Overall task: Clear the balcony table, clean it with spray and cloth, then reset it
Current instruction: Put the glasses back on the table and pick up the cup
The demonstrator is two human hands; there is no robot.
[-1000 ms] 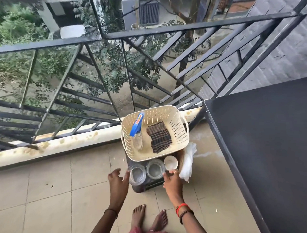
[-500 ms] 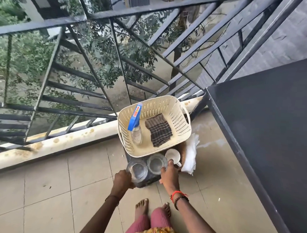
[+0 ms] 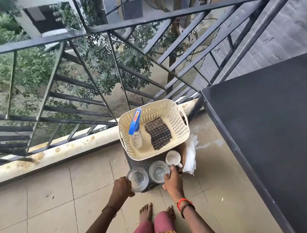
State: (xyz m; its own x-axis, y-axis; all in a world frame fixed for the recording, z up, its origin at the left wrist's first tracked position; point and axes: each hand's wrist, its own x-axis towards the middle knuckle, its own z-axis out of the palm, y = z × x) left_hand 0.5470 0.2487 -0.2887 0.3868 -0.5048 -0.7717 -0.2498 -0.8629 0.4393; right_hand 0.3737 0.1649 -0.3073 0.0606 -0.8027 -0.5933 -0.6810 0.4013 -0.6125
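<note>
On a low dark stand on the floor sit two clear glass jars, a white cup (image 3: 172,158) and a cream plastic basket (image 3: 177,121). The basket holds a spray bottle (image 3: 135,128) with a blue head and a dark checked cloth (image 3: 158,133). My left hand (image 3: 122,187) grips the left jar (image 3: 137,178) from its near side. My right hand (image 3: 172,180) wraps its fingers round the right jar (image 3: 158,171), close to the cup's handle. The black balcony table (image 3: 265,121) stands to the right with a bare top.
A black metal railing (image 3: 116,74) with slanted bars runs behind the basket, above a stained white kerb. White napkins (image 3: 190,156) lie at the stand's right side. My bare feet (image 3: 146,213) stand on the beige tiled floor just before the stand.
Both hands moved forward from open beside the jars to gripping one jar each. The view drew closer to the stand.
</note>
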